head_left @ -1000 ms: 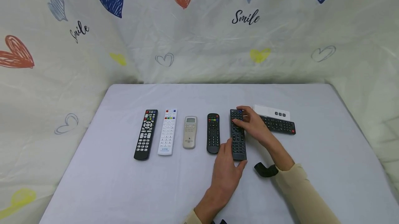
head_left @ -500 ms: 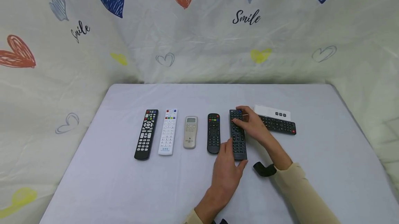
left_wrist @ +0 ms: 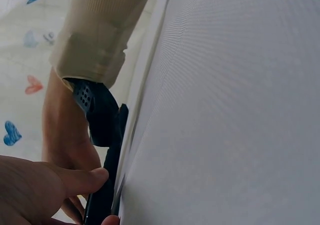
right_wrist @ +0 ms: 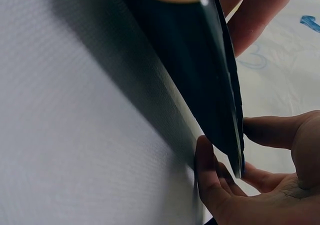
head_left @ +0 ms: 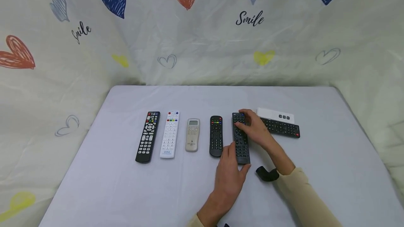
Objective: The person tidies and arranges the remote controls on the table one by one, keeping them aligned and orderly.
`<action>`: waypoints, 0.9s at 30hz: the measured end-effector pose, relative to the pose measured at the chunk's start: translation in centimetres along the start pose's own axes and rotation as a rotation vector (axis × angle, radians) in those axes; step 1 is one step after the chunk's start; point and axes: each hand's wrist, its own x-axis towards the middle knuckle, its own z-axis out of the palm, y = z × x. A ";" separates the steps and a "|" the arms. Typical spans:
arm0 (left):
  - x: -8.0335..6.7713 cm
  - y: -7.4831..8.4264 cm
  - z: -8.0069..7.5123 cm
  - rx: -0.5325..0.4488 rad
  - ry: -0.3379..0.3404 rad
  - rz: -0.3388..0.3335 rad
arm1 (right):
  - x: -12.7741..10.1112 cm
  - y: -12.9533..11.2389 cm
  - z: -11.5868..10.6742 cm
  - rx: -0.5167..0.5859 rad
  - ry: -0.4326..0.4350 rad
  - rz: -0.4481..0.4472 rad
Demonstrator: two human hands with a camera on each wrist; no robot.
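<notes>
- Nearest to us, the left hand [head_left: 229,171] comes in from the table's front edge, thumb and fingers pinching the near end of the dark remote [head_left: 241,142]. The right-wrist view confirms it: fingertips either side of that bottom corner.
- Just to its right, a black wrist strap [head_left: 267,173] sits on the cream sleeve [head_left: 303,195] of the other arm.
- The dark remote lies flat on the white table [head_left: 110,185], long axis running straight away from the person, near end toward the left hand, far end under the right.
- Further up, the right hand [head_left: 257,128] reaches in diagonally from the right, fingers curled over the remote's top end, thumb on the buttons. So both hands are clamped on the one remote, one at each end, the left the nearer.
- Alongside, to the left, a tidy row, all parallel: a short black remote [head_left: 216,136], a small grey remote [head_left: 192,134], a white remote [head_left: 170,134], and a long black remote [head_left: 147,137] tilted slightly.
- Beyond the right hand, another black remote [head_left: 282,128] lies crosswise, touching a white remote box [head_left: 276,114] behind it.
- At the back, the heart-printed cloth [head_left: 202,27].
</notes>
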 end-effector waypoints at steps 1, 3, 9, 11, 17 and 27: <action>0.1 0.0 0.0 -0.001 -0.002 -0.004 | 0.1 0.0 -0.1 -0.002 0.002 -0.002; 0.2 0.1 -0.1 -0.002 -0.003 -0.009 | 0.1 -0.1 -0.2 -0.010 0.006 -0.006; 0.2 0.3 -0.2 0.019 0.004 -0.015 | 0.2 -0.3 -0.2 -0.043 0.024 -0.023; 0.2 0.3 -0.1 0.029 0.007 -0.018 | 0.3 -0.2 -0.1 -0.059 0.029 -0.028; 0.1 0.4 0.1 0.074 0.016 -0.015 | 0.3 0.0 0.2 -0.098 0.037 -0.026; 0.3 0.4 0.2 0.123 0.031 0.003 | 0.5 -0.3 0.3 -0.113 0.046 -0.016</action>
